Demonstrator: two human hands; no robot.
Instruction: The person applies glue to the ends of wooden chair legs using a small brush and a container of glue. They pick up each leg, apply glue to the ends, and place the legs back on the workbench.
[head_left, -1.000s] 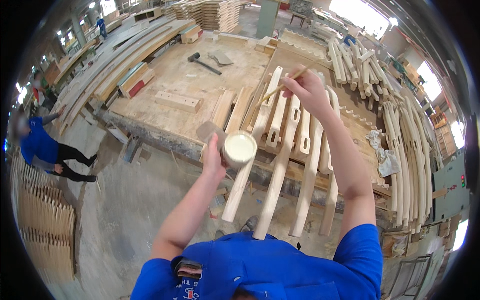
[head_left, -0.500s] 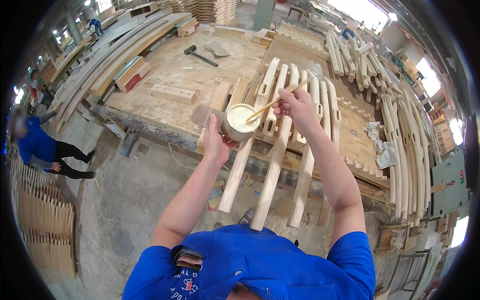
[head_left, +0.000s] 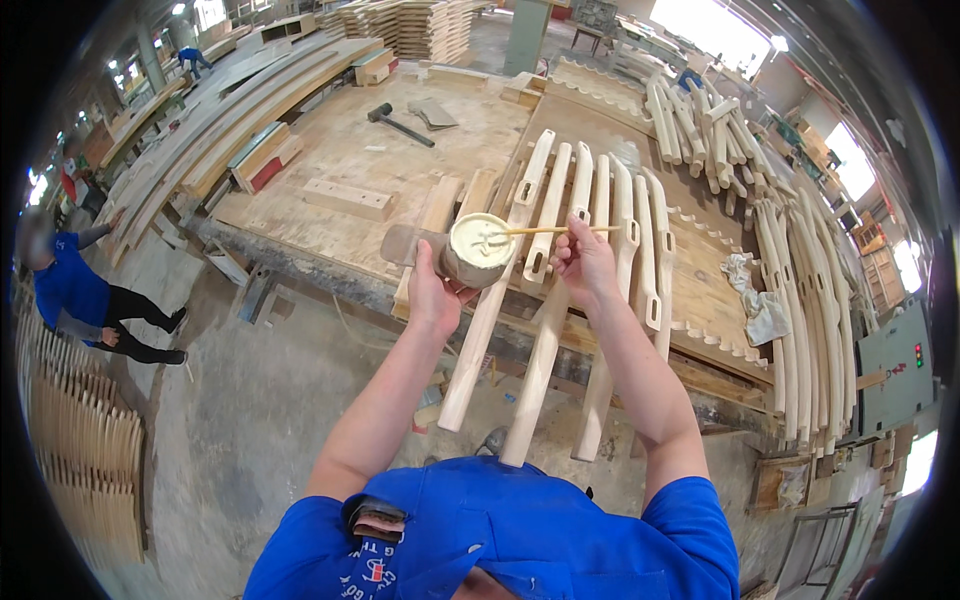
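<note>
My left hand [head_left: 437, 293] is closed around a round cup [head_left: 476, 272] that has a flat brown handle or paddle [head_left: 408, 245] sticking out to the left. Thick cream-coloured paste [head_left: 478, 235] fills the cup nearly to its rim. In my right hand [head_left: 585, 262] a thin wooden stick [head_left: 545, 231] is pinched, lying almost level with its tip in the paste. Below and around both hands, several pale wooden chair legs or posts [head_left: 540, 370] with oblong slots lie side by side, their lower ends jutting over the bench's front edge.
The plywood workbench [head_left: 330, 150] carries a black mallet [head_left: 400, 124], a drilled wooden block [head_left: 350, 198] and scalloped strips. More shaped wooden parts are piled at right [head_left: 810, 320], beside a white rag [head_left: 765, 312]. A person in blue [head_left: 75, 285] stands at left near stacked slats [head_left: 90, 440].
The stick has swung from a steep slant to nearly level, and my right hand has come down and slightly left. The paste's surface now shows swirls. My left hand still holds the cup.
</note>
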